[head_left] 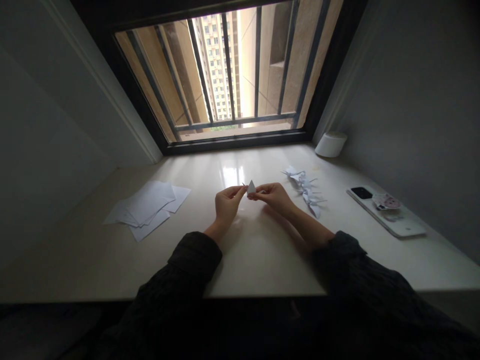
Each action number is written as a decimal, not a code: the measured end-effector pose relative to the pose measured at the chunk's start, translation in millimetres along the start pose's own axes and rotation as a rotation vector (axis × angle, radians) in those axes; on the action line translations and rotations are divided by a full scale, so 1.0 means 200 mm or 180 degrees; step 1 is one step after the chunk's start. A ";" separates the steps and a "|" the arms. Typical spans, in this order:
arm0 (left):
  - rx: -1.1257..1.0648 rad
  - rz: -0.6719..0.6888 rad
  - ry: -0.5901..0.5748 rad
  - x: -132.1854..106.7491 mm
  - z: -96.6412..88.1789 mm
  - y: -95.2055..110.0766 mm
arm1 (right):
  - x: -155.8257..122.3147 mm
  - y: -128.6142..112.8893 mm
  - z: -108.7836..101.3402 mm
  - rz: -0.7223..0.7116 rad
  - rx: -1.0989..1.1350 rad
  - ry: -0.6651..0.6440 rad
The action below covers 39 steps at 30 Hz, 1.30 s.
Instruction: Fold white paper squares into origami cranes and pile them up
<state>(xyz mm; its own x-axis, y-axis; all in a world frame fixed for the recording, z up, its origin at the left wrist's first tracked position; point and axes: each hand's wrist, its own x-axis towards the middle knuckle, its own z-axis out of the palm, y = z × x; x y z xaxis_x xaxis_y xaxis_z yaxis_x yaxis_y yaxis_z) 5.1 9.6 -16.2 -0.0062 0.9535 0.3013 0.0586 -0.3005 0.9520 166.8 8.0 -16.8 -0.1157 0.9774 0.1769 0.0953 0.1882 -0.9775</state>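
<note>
Between my two hands, just above the middle of the sill, is a small piece of folded white paper (251, 187) with a pointed top. My left hand (228, 201) pinches it from the left, and a thin dark-looking tip sticks up by those fingertips. From the right, my right hand (275, 196) grips it between thumb and fingers. The lower part of the folded paper is hidden by my fingers. To the right of my right hand lies a row of several folded paper cranes (305, 190), set close together.
Loose sheets of white paper (150, 205) overlap on the left of the white sill (258, 270). A phone (390, 215) with a round grip lies at the right. A white cylindrical object (330, 145) stands in the back right corner, near the barred window (240, 142).
</note>
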 end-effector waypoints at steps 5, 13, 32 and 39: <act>0.0129 0.0079 0.0035 0.00 0.00 -0.02 | 0.00 0.00 0.00 0.0006 -0.0345 0.0004; -0.0065 -0.0044 0.0088 0.02 0.00 -0.03 | 0.01 0.01 0.00 -0.0064 -0.0249 0.0144; -0.0123 -0.0097 0.0368 0.00 0.03 -0.04 | -0.01 -0.04 0.02 -0.0210 -0.0669 0.0425; -0.0217 0.0000 0.0301 0.00 0.04 -0.04 | -0.03 -0.07 0.03 -0.0358 -0.1148 0.0661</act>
<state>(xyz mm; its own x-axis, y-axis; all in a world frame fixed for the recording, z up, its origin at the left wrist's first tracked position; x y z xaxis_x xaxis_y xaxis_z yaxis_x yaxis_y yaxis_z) 12.0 13.0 -24.0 -0.1006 0.9480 0.3020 -0.0095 -0.3044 0.9525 159.7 -0.3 -5.0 0.0528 0.9406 0.3355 0.4373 0.2803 -0.8545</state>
